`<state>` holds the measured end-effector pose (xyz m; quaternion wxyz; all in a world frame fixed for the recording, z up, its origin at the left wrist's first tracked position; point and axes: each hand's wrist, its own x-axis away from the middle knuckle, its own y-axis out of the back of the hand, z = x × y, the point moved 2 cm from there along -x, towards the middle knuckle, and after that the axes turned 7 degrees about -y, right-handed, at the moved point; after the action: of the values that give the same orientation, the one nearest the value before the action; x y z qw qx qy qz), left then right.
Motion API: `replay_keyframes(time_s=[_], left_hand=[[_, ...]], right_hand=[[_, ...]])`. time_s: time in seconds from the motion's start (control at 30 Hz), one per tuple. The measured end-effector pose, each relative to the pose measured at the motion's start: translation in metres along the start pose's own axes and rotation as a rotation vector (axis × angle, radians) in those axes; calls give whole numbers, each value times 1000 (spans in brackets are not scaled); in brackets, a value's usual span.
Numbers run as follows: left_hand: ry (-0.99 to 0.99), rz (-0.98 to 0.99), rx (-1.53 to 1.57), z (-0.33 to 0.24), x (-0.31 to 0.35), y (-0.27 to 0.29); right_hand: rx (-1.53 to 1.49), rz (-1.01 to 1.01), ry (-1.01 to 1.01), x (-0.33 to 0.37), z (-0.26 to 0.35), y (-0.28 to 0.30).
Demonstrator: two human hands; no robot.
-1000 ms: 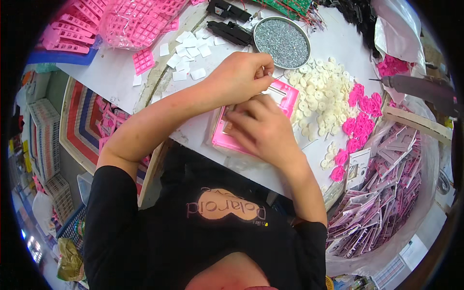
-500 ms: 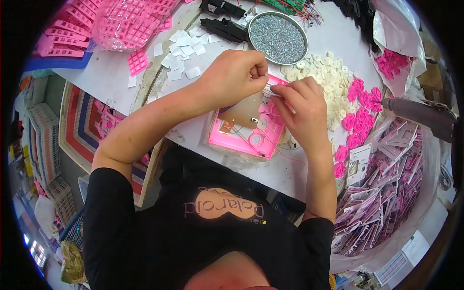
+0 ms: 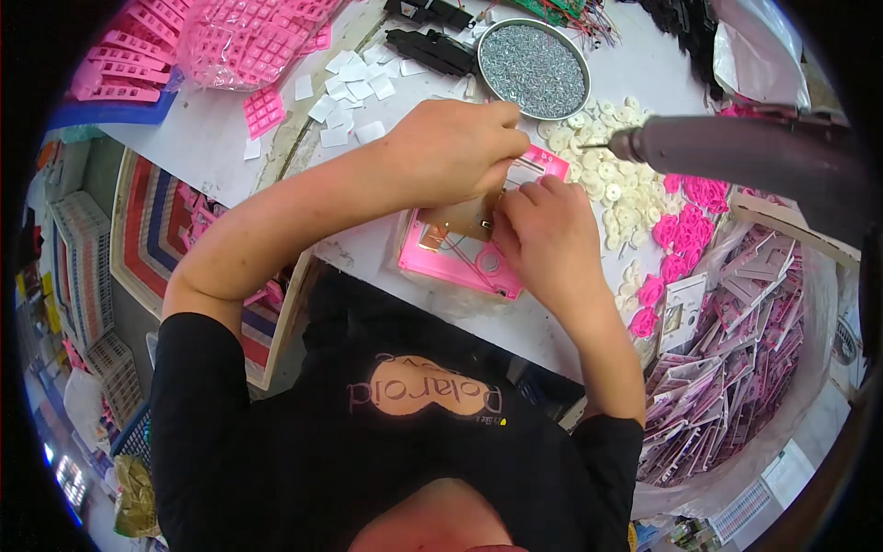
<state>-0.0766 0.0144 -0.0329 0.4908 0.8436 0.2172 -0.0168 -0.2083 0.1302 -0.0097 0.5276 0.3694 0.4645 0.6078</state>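
Observation:
A pink plastic casing (image 3: 441, 263) lies open near the table's front edge. Inside it are a brown circuit board (image 3: 455, 217), thin wires and a round part (image 3: 490, 263). Over the casing's far side, my left hand (image 3: 464, 152) is closed with curled fingers, and whatever is between them is hidden. My right hand (image 3: 544, 225) bends over the casing's right half, its thumb and fingers closed at the board's right edge. Just beyond the right fingertips, a thin metallic strip (image 3: 527, 166) shows at the casing's far end.
A dark power screwdriver (image 3: 727, 147) juts in from the right above white plastic discs (image 3: 602, 175). Behind the casing stands a round tin of screws (image 3: 533, 69). Pink rings (image 3: 685, 235) and a bag of pink-white panels (image 3: 727, 359) are at right; white squares (image 3: 349, 83) and pink keypads (image 3: 264, 110) at left.
My right hand has come down and left onto the board's edge, while my left hand has shifted slightly right and down. The screwdriver has swung inward, to the left and up.

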Motion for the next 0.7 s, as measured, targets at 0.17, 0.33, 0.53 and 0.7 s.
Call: replay_keyframes(time_s=[0.17, 0.33, 0.53, 0.7], left_hand=[[-102, 323, -40, -8, -25, 7], [-186, 705, -223, -19, -48, 3], [-247, 788, -202, -38, -58, 7], [-304, 693, -187, -30, -50, -11]], right_hand=[[-126, -186, -110, 22, 4, -9], [-185, -272, -178, 28, 7, -15], [-227, -310, -187, 28, 5, -16], [-261, -307, -259, 31, 8, -17]])
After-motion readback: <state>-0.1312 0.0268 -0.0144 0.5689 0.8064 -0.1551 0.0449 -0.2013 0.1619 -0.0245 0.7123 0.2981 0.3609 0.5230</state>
